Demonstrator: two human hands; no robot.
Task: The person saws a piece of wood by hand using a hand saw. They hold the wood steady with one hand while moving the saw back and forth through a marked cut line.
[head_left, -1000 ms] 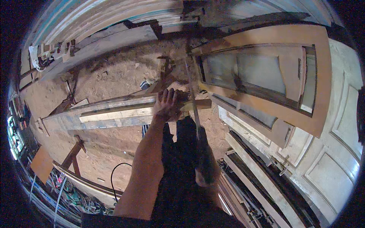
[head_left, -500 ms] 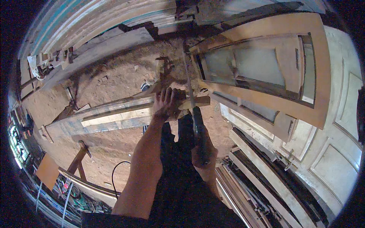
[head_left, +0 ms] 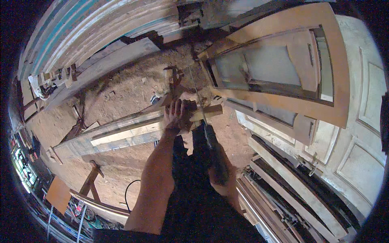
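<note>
A hand saw (head_left: 198,94) runs away from me, its thin blade crossing a wooden strip (head_left: 210,114) close to the strip's right end. My right hand (head_left: 224,168), partly in shadow, is closed around the saw's dark handle. To the left of the blade, my left hand (head_left: 174,114) grips the wood from above, fingers over its top. Under and beside that hand lies a long plank bench (head_left: 79,145) bearing a pale strip of wood (head_left: 125,134). Whether the blade has cut into the strip is too small to tell.
An orange-brown framed door (head_left: 338,81) leans at the right, before white panelled doors (head_left: 366,121). Long boards (head_left: 291,182) lie at the lower right. Stacked planks (head_left: 101,28) fill the far left. A wooden trestle (head_left: 91,180) stands on the dirt floor at left.
My right hand and the saw have drawn back toward me, slightly to the right. My left hand stays on the wood. The whole view has shifted a little.
</note>
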